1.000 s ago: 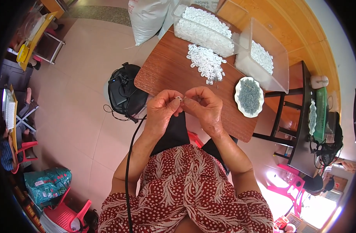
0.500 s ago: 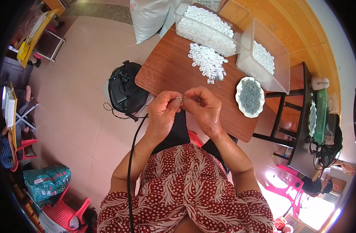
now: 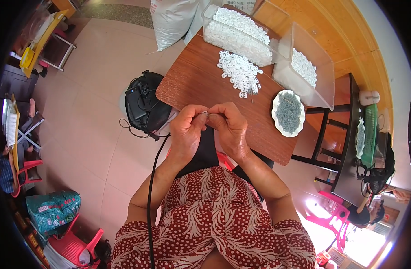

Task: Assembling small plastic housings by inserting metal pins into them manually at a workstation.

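My left hand [image 3: 187,127] and my right hand [image 3: 230,125] meet fingertip to fingertip just over the near edge of a brown wooden table [image 3: 192,85]. Between the fingertips sits a small white plastic piece [image 3: 205,113], pinched by my left hand and touched by my right fingers. Whether the right fingers also hold something thin I cannot tell. A loose pile of small white pieces [image 3: 239,71] lies on the table beyond my hands. To the right stands a white dish of grey metal bits [image 3: 288,112].
Two clear plastic bins with white pieces, one at the table's far edge [image 3: 234,33], one at the right [image 3: 306,67]. A white sack [image 3: 172,20] leans behind. A black bag [image 3: 142,103] lies on the floor at left. A black cable [image 3: 150,188] runs down my left arm. Red plastic chairs stand around.
My hands have stayed together at the table's edge; the fingers have shifted slightly around the small white piece.
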{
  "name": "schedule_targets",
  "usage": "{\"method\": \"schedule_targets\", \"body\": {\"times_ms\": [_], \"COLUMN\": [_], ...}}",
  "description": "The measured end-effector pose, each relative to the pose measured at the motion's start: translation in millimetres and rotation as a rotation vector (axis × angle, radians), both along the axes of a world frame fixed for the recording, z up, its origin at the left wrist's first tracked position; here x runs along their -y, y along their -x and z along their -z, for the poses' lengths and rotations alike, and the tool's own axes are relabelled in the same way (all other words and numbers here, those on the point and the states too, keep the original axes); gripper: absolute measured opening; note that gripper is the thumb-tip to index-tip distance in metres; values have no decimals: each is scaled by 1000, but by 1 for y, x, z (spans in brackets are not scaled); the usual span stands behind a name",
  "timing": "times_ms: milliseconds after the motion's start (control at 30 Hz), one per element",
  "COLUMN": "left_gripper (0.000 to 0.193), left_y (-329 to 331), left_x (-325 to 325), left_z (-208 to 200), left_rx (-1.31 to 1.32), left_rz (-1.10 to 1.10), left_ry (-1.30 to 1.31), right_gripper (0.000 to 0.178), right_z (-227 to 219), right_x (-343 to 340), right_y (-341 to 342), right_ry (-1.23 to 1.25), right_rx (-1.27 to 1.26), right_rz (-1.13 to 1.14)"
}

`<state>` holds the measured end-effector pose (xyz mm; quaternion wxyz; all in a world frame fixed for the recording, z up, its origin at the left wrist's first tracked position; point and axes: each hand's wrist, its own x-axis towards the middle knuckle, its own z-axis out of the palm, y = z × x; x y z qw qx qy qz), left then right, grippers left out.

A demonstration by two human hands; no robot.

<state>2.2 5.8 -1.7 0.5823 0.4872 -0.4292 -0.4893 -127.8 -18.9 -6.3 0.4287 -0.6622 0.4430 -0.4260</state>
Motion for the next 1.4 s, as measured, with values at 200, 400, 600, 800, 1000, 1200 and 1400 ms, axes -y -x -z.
{"method": "schedule_targets", "body": {"times_ms": [200,400,600,800,1000,1200,1400], "left_gripper": [9,10,14,11,10,13,11], "left_y": [3,-2,-13,-12,-9,-6,0], "left_x": [-1,1,4,6,9,11,17], "left_z": [7,16,22,27,27,31,40], "left_rx": [269,280,-114,-122,-106,-85,-102], "left_rz": [-114,-72,1,-13,-17,-18,-42], "left_ry": [149,116,-229,-248,-258,-270,-265], "right_gripper": [12,7,8,9,6,8,5], "right_z": [9,13,9,13,16,26,44], "right_x": [2,6,11,12,15,16,22], "right_y": [-9,-8,-1,-2,-8,-13,-10], "right_ry": [-30,-71,-458,-434,-372,-232,-101], "right_rx": [99,40,307,222,134,63,-41], "right_rz": [86,37,-33,-55,-15,44,59]}}
